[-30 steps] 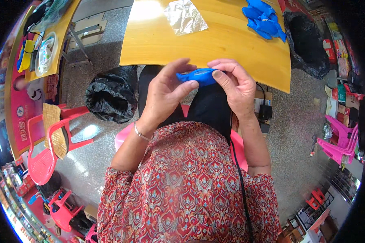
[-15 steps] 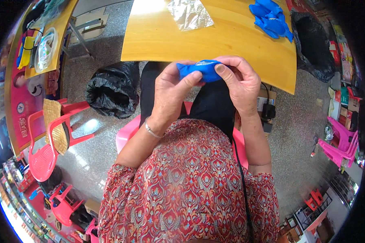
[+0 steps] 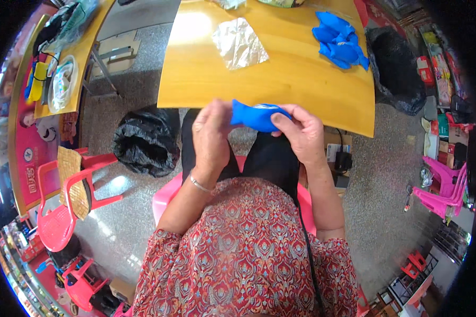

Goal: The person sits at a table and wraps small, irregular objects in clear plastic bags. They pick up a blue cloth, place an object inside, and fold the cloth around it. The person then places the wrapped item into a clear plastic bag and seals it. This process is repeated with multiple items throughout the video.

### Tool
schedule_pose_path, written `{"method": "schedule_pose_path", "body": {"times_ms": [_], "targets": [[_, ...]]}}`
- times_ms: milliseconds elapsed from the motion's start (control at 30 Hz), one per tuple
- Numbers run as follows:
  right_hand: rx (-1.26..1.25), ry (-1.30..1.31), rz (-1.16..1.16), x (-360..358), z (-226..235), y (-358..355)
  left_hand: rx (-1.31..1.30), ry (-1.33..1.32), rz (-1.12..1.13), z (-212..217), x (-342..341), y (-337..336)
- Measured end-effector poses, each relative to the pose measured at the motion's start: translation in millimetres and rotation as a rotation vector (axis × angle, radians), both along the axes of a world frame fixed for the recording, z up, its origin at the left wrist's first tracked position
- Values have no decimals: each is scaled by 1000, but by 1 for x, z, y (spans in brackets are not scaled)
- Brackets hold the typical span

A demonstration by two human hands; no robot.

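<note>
Pinching blue pouch (image 3: pixel 259 116) betw. left hand (image 3: pixel 212 138) & right hand (image 3: pixel 301 134), long axis left-right, near-level

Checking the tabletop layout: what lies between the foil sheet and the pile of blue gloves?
Bare wooden table in the head view, between foil sheet and blue gloves.

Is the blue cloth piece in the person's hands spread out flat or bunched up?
Bunched up. The blue cloth piece forms a compact puffed shape, held between the left hand and the right hand in front of the wooden table edge.
</note>
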State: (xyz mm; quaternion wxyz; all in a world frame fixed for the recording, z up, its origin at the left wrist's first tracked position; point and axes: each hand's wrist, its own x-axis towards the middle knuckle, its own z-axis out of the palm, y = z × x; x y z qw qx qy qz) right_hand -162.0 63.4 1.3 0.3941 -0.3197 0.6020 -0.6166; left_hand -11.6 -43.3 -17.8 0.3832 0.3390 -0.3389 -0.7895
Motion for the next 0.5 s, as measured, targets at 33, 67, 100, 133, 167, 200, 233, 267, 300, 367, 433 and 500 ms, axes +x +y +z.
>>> {"method": "schedule_pose_path", "body": {"times_ms": [33, 67, 100, 133, 167, 200, 233, 267, 300, 367, 433, 500], "targets": [[30, -66, 9, -9, 0, 0, 16, 29, 29, -2, 1, -6], [59, -132, 19, -20, 1, 0, -18, -34, 78, 4, 2, -9], [89, -199, 30, -30, 0, 0, -48, -65, 81, 0, 5, -13], [191, 105, 7, -40, -10, -2, -60, -72, 56, -1, 6, -15], [242, 269, -24, -50, -17, -5, -71, -85, 34, -2, 8, -15], [293, 434, -57, -61, -22, -7, -58, -78, 16, -3, 10, -13], [340, 602, -87, -71, -23, -9, -46, -69, 4, -5, 10, -10], [259, 293, -77, -77, -24, -8, -34, -59, -8, -6, 10, -9], [243, 275, -73, -80, -26, -9, -29, -56, -8, -8, 11, -9], [222, 227, -66, -79, -29, -9, -10, -62, -14, -11, 12, -6], [287, 417, -62, -83, -28, -14, -5, -64, -31, -10, 11, -7], [251, 107, -50, -88, -26, -12, -24, -68, -48, -10, 11, -8]]}}
